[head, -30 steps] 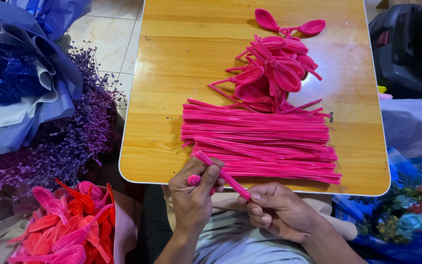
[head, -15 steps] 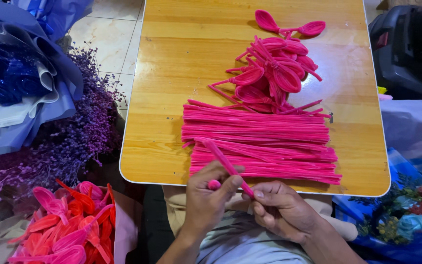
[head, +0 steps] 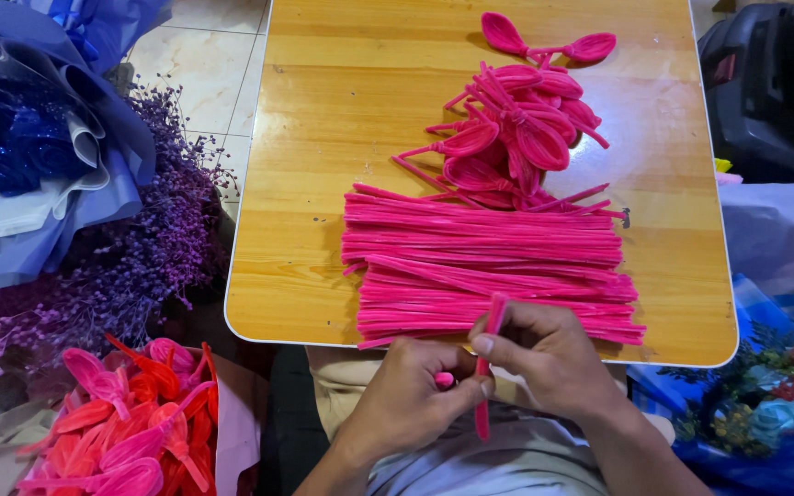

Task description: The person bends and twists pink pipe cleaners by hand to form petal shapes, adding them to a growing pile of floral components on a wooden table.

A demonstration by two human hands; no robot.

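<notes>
My left hand [head: 408, 397] and my right hand [head: 544, 358] meet just below the near edge of a small wooden table [head: 342, 156]. Both pinch one pink pipe cleaner [head: 489, 354], which stands nearly upright between them; a pink end shows at my left fingertips. Right behind the hands a flat row of straight pink pipe cleaners [head: 489, 266] lies on the table. Farther back sits a heap of pink pipe cleaners bent into petal loops [head: 516, 129].
On the floor at left lie purple dried flowers [head: 130, 257] and a blue wrapped bouquet [head: 39, 156]. A box of pink and red petal loops [head: 130, 422] sits at bottom left. A black bag [head: 774, 83] is at the right, blue wrapped flowers [head: 765, 413] below it.
The pipe cleaner has swung from slanting up-left to nearly upright. Both hands shifted to the right and closer together around it.
</notes>
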